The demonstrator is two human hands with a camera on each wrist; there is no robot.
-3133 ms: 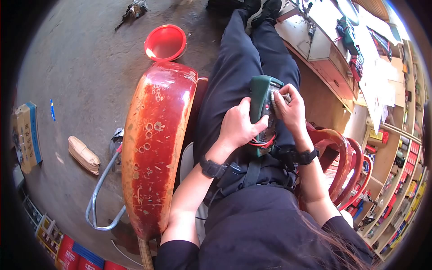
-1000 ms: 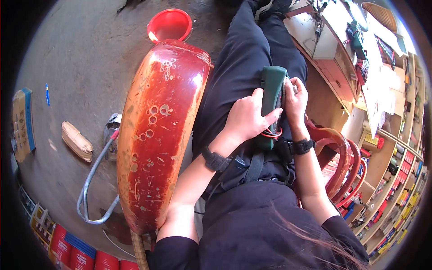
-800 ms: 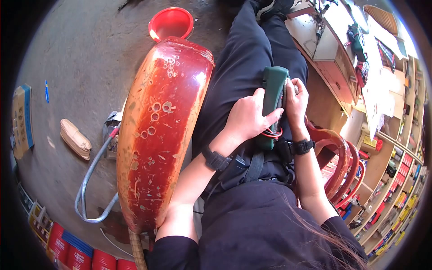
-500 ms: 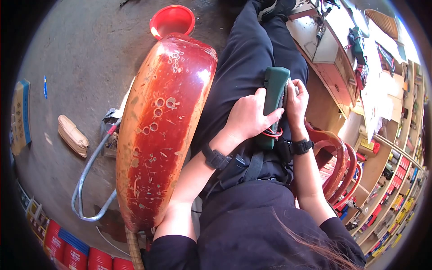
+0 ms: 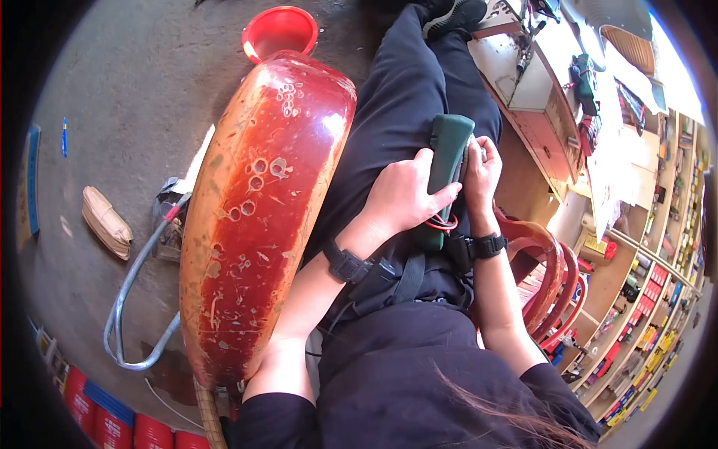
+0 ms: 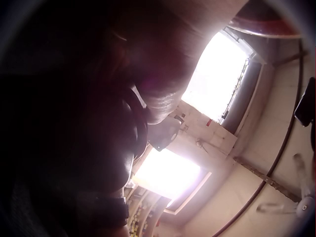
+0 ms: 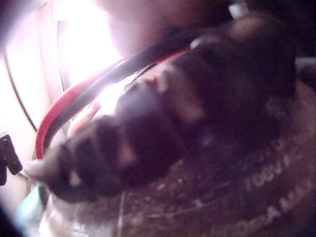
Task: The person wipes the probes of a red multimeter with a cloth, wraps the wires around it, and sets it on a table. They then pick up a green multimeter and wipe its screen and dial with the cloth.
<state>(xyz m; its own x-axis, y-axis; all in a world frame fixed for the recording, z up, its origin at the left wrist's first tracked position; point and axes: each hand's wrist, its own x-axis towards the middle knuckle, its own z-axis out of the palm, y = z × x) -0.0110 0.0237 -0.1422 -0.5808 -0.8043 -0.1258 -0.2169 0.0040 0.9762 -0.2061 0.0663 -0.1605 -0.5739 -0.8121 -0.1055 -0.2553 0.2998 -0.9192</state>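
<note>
In the head view a multimeter in a dark green case (image 5: pixel 449 146) stands over the lap, its face turned to the right. My left hand (image 5: pixel 400 191) grips it from the left, thumb across the near edge. My right hand (image 5: pixel 481 176) is at the face side, fingers curled, pinching a small grey piece (image 5: pixel 484 154) whose kind I cannot tell. Red and black leads (image 5: pixel 443 222) loop below the left thumb. Close in the right wrist view are black ribbed lead ends (image 7: pixel 143 116) over the printed meter face (image 7: pixel 247 197). The left wrist view is mostly dark.
A worn red rounded piece (image 5: pixel 262 202) stands at the left, against the left forearm. Beyond it are a red bucket (image 5: pixel 280 34), a bent metal tube (image 5: pixel 120 314) and a paper bundle (image 5: pixel 107 223). A workbench (image 5: pixel 538 127) and stocked shelves (image 5: pixel 643 299) line the right.
Since the earliest frame, the multimeter has turned so its face points further right and is now mostly hidden. Both hands stay on it. The head view has shifted slightly.
</note>
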